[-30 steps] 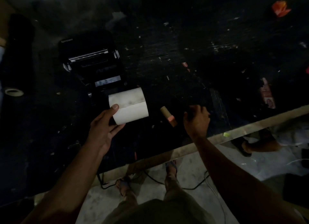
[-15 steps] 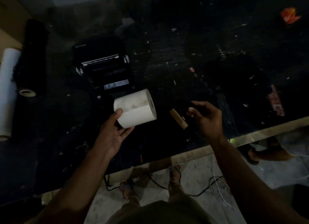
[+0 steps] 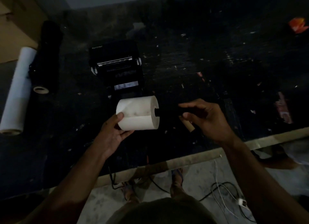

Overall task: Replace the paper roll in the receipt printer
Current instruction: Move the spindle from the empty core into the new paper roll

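Note:
My left hand [image 3: 112, 132] grips a full white paper roll [image 3: 138, 113] above the dark table, just in front of the black receipt printer [image 3: 117, 66], whose lid stands open. My right hand [image 3: 204, 116] pinches a black spindle [image 3: 168, 112] whose left end sits in the hole at the roll's right face. A bare cardboard core [image 3: 188, 125] lies on the table under my right hand, partly hidden by it.
The black table [image 3: 184, 60] is littered with scraps. A long white roll [image 3: 16, 93] and a dark roll [image 3: 46, 60] lie at the left. An orange scrap [image 3: 297, 25] lies far right. Cables [image 3: 222, 193] run over the floor below the table's wooden edge [image 3: 192, 162].
My right hand has picked up the black spindle and brought it left into the roll's hole. The left hand turned the roll so its end faces right.

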`<state>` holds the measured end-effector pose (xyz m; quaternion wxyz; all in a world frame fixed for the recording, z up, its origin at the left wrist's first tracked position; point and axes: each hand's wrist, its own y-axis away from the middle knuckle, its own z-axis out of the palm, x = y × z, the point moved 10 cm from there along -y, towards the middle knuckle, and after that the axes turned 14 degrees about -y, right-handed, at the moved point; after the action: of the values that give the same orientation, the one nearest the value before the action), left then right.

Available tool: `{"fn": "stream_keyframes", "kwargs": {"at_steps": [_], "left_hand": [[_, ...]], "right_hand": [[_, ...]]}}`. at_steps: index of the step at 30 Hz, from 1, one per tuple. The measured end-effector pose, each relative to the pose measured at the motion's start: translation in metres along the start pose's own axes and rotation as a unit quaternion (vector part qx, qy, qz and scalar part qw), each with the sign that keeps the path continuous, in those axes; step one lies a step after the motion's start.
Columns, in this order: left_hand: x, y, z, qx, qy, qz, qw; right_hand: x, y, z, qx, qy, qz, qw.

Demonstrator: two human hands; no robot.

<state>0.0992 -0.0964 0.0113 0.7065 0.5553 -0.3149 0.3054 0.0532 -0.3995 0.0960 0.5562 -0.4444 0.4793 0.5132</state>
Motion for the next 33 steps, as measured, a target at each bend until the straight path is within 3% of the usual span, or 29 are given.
{"fn": "stream_keyframes", "kwargs": {"at_steps": [3,6,9,13,16,19,21,23,29,33], "left_hand": [[-0.001,0.003,0.0,-0.008,-0.003,0.004,1.0],[-0.005,0.006,0.001,-0.011,0.005,0.006,1.0],[-0.013,0.008,-0.008,0.0,0.012,0.007,1.0],[-0.029,0.014,-0.031,0.028,0.017,-0.006,0.999],[-0.039,0.019,-0.042,0.043,0.021,-0.02,0.999],[-0.044,0.023,-0.044,0.049,0.026,-0.029,0.998],[-0.046,0.024,-0.042,0.046,0.029,-0.033,0.998],[-0.045,0.024,-0.038,0.044,0.03,-0.033,0.998],[-0.04,0.022,-0.024,0.033,0.008,-0.022,0.999],[-0.037,0.021,-0.016,0.027,0.009,-0.017,0.999]], "right_hand": [[0.003,-0.009,0.033,-0.04,-0.034,0.024,0.998],[0.009,-0.009,0.058,0.025,-0.008,0.008,1.0],[0.024,-0.001,0.072,0.106,-0.06,0.002,0.993],[0.052,0.015,0.082,0.118,-0.062,-0.001,0.991],[0.083,0.035,0.041,0.175,0.043,0.006,0.984],[0.115,0.057,-0.037,0.268,0.227,0.076,0.933],[0.131,0.06,-0.077,0.259,0.357,0.122,0.889],[0.144,0.053,-0.095,0.208,0.431,0.133,0.868],[0.157,0.026,-0.105,0.133,0.477,0.091,0.864],[0.16,0.019,-0.126,0.185,0.46,0.122,0.86]]}}
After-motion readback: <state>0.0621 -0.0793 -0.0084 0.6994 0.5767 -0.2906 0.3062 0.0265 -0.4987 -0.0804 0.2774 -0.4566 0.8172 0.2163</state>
